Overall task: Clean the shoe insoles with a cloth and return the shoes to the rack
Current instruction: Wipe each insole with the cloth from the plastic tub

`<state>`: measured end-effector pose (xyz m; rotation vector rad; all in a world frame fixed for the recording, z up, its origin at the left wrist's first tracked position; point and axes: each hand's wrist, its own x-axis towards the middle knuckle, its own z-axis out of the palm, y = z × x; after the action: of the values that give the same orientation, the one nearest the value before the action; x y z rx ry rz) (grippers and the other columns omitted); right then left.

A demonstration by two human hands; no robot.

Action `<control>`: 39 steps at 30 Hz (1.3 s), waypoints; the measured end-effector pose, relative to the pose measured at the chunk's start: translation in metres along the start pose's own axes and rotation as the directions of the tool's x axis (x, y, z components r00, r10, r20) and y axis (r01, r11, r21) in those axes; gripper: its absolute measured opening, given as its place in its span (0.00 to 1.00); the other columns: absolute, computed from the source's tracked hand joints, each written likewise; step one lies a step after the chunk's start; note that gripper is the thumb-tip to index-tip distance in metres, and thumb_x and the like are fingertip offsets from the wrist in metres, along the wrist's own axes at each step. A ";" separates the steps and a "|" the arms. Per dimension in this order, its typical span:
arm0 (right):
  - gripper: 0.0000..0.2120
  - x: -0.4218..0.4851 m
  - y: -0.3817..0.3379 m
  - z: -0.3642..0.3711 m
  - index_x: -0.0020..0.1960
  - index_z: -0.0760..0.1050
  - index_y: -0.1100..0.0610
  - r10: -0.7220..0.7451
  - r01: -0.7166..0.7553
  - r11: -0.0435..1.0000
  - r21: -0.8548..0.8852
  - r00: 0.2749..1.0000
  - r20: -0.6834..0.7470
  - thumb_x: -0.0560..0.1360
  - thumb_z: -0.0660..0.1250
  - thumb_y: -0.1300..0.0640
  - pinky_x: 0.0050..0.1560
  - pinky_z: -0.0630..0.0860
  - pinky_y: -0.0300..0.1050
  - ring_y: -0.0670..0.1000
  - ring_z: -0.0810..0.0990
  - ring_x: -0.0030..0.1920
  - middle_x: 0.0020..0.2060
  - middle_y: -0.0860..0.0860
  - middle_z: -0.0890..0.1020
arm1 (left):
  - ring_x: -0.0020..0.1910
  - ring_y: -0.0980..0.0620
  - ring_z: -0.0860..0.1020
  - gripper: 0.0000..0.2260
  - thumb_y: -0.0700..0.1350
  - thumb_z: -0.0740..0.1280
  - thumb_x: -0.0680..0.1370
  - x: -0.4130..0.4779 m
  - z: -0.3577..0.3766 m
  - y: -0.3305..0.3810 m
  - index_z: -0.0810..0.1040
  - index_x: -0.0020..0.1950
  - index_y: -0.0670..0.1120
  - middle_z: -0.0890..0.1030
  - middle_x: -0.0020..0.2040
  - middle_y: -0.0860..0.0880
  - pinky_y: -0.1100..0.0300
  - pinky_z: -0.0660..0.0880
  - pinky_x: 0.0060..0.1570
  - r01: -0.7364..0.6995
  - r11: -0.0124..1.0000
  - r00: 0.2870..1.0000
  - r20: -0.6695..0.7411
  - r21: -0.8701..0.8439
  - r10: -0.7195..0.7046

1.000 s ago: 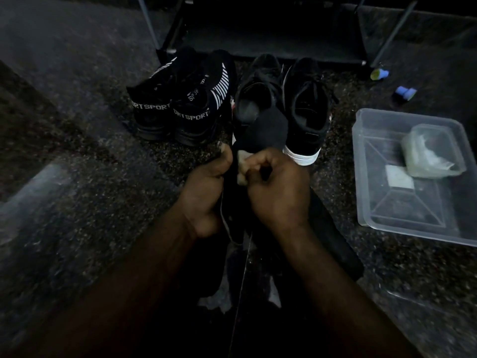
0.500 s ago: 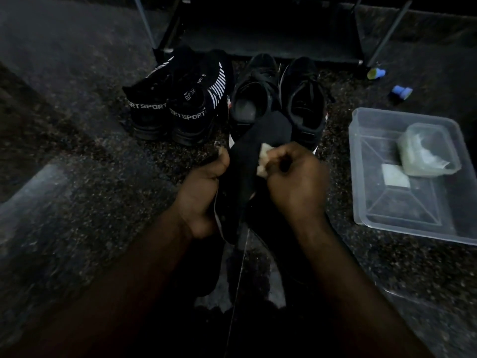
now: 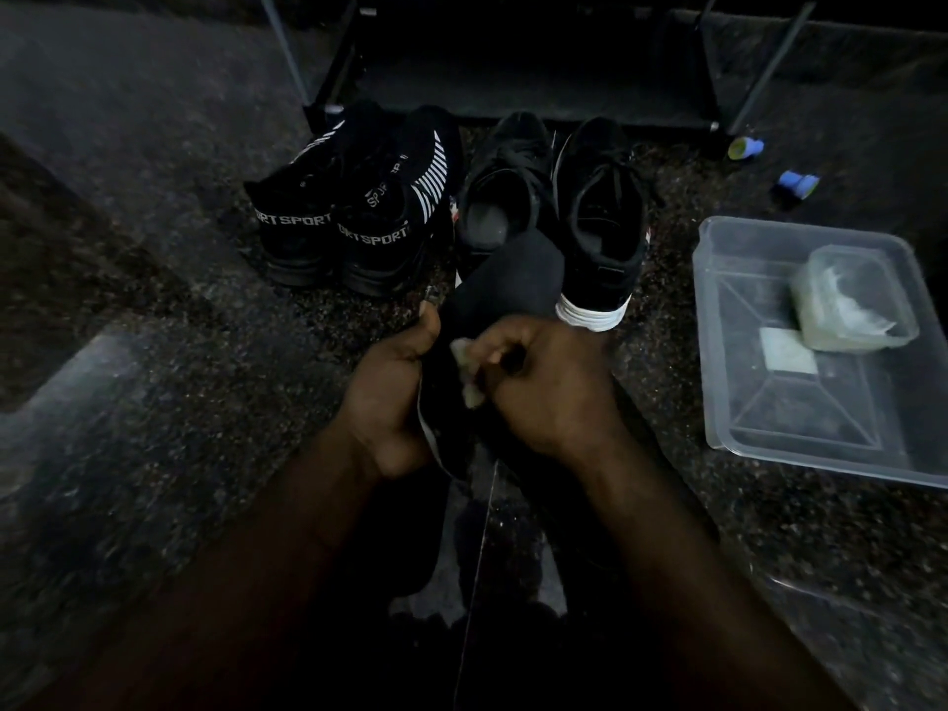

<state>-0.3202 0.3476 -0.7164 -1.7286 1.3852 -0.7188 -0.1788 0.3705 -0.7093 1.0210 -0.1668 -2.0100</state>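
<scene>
Two hands at mid-frame, both clamped on something. Gripping the black insole [image 3: 505, 284] along its left edge with the left hand [image 3: 390, 387], thumb up; pinching a small pale cloth [image 3: 464, 369] in the curled fingers of the right hand [image 3: 549, 382], pressed onto the insole's face. Insole held at centre frame, rounded end rising in front of the black sneakers [image 3: 595, 213], other end dropping between the forearms.

Probably light, thin and floppy, so likely to buckle under rubbing unless backed close to the wiped patch; best taken by the edge at mid-length, as now, not by either tip. Fabric face likely grippy, hardly slippery, nothing fragile. Cloth soft and wadded small; damp or dry, cannot tell.

Underneath, dark speckled stone floor [image 3: 154, 454], glossy, with pale reflections at left and lower centre; very dim light all round. Across the top centre, a black shoe rack [image 3: 513, 69] with slanted metal legs, low shelf lost in shadow. At right, a clear plastic tub [image 3: 710, 325] holding a smaller clear container [image 3: 851, 305]. Left of the sneakers and touching them, a pair of black SPORT shoes [image 3: 359, 213], heels toward the camera. Upper right, two small blue caps [image 3: 797, 183] lying loose, well apart from the hands
</scene>
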 end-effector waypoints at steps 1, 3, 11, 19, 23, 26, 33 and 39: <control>0.06 -0.003 -0.005 0.003 0.40 0.84 0.50 -0.046 0.048 0.998 -0.036 0.997 0.060 0.72 0.75 0.59 0.40 0.78 0.38 0.41 0.83 0.36 0.35 0.43 0.86 | 0.43 0.44 0.85 0.31 0.64 0.55 0.82 -0.001 0.000 0.000 0.82 0.53 0.38 0.84 0.48 0.39 0.53 0.84 0.43 -0.001 1.000 1.000 -0.017 0.020 0.001; 0.08 -0.006 -0.011 0.004 0.41 0.85 0.51 -0.104 0.115 0.991 -0.070 0.985 0.141 0.70 0.74 0.64 0.40 0.78 0.35 0.40 0.83 0.37 0.37 0.43 0.86 | 0.37 0.44 0.85 0.30 0.63 0.55 0.83 -0.002 -0.001 0.001 0.84 0.47 0.40 0.86 0.41 0.40 0.54 0.83 0.36 -0.010 1.000 1.000 -0.024 0.014 0.010; 0.06 0.004 0.001 -0.020 0.41 0.84 0.47 0.003 -0.029 0.992 -0.125 0.980 -0.200 0.72 0.75 0.58 0.42 0.78 0.36 0.41 0.83 0.39 0.36 0.41 0.85 | 0.46 0.46 0.87 0.31 0.60 0.51 0.85 -0.002 0.005 0.002 0.88 0.52 0.41 0.87 0.52 0.42 0.53 0.84 0.45 -0.042 0.999 0.998 0.054 -0.017 0.043; 0.05 -0.007 -0.020 0.004 0.41 0.85 0.50 -0.067 0.069 0.993 0.100 0.997 -0.023 0.74 0.77 0.57 0.42 0.83 0.41 0.40 0.85 0.36 0.36 0.44 0.87 | 0.44 0.46 0.86 0.32 0.63 0.53 0.84 -0.004 -0.003 0.006 0.86 0.48 0.40 0.85 0.47 0.41 0.54 0.83 0.46 -0.006 1.000 0.991 0.136 0.028 0.002; 0.05 -0.005 -0.019 0.007 0.43 0.85 0.49 -0.067 0.070 0.997 0.017 0.989 -0.128 0.73 0.76 0.59 0.41 0.77 0.31 0.37 0.83 0.40 0.38 0.40 0.86 | 0.51 0.47 0.82 0.29 0.63 0.53 0.84 -0.007 -0.002 0.005 0.84 0.53 0.42 0.84 0.50 0.43 0.53 0.79 0.54 -0.068 0.997 0.994 0.091 0.036 0.065; 0.04 -0.003 -0.019 0.002 0.43 0.86 0.48 -0.039 0.033 0.998 -0.046 0.988 -0.151 0.73 0.75 0.56 0.44 0.82 0.41 0.40 0.84 0.39 0.38 0.41 0.86 | 0.48 0.49 0.84 0.26 0.61 0.55 0.85 -0.010 0.004 -0.003 0.85 0.50 0.45 0.86 0.47 0.46 0.54 0.81 0.51 -0.056 0.996 0.997 0.048 0.069 0.053; 0.01 -0.019 -0.040 -0.021 0.43 0.84 0.50 -0.092 0.030 0.977 -0.209 0.951 -0.294 0.72 0.73 0.56 0.43 0.82 0.51 0.51 0.84 0.40 0.38 0.47 0.86 | 0.49 0.50 0.83 0.19 0.58 0.60 0.82 -0.038 0.023 -0.005 0.81 0.56 0.45 0.85 0.48 0.47 0.54 0.81 0.51 -0.060 0.997 0.989 0.139 0.040 0.053; 0.02 -0.042 -0.061 -0.032 0.45 0.86 0.50 -0.049 -0.013 0.985 -0.172 0.936 -0.349 0.75 0.73 0.55 0.46 0.83 0.48 0.48 0.85 0.41 0.40 0.46 0.87 | 0.42 0.51 0.82 0.12 0.47 0.60 0.75 -0.062 0.034 -0.005 0.81 0.49 0.46 0.83 0.41 0.49 0.57 0.80 0.46 -0.039 0.999 0.987 0.158 0.026 0.034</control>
<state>-0.3247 0.3871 -0.6456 -1.8074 1.7192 -0.9816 -0.1871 0.4112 -0.6522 0.8704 -0.2985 -2.0598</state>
